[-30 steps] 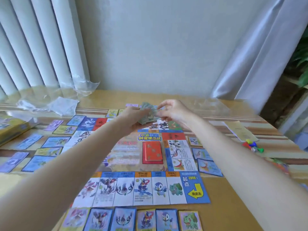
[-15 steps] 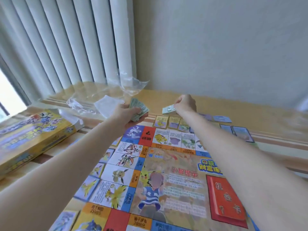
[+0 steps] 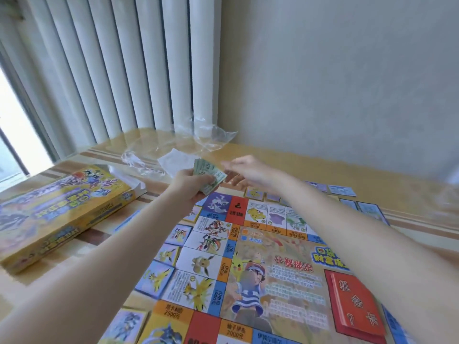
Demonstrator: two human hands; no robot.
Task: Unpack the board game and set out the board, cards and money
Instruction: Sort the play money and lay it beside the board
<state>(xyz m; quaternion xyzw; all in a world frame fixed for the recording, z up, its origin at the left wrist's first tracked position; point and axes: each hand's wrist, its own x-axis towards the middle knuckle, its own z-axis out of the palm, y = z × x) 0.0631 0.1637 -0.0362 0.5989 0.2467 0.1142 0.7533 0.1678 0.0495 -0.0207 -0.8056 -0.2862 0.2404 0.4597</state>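
The colourful game board (image 3: 278, 269) lies flat on the wooden table (image 3: 298, 165). A red card stack (image 3: 355, 304) sits on the board's centre right. Property cards (image 3: 159, 276) line the board's left edge and more cards (image 3: 342, 190) lie beyond its far side. My left hand (image 3: 191, 184) grips a fanned stack of green money (image 3: 210, 175) above the board's far left corner. My right hand (image 3: 248, 170), blurred, reaches toward that stack with fingers spread just beside the bills and holds nothing that I can see.
The yellow game box (image 3: 57, 212) lies on the table at the left. Crumpled clear plastic wrap (image 3: 206, 142) and a white sheet (image 3: 176, 158) lie near the far edge by the vertical blinds. A wall stands behind the table.
My right hand has come back left from the far side of the board, where it held a single bill, to the money stack. The view has swung left and closer.
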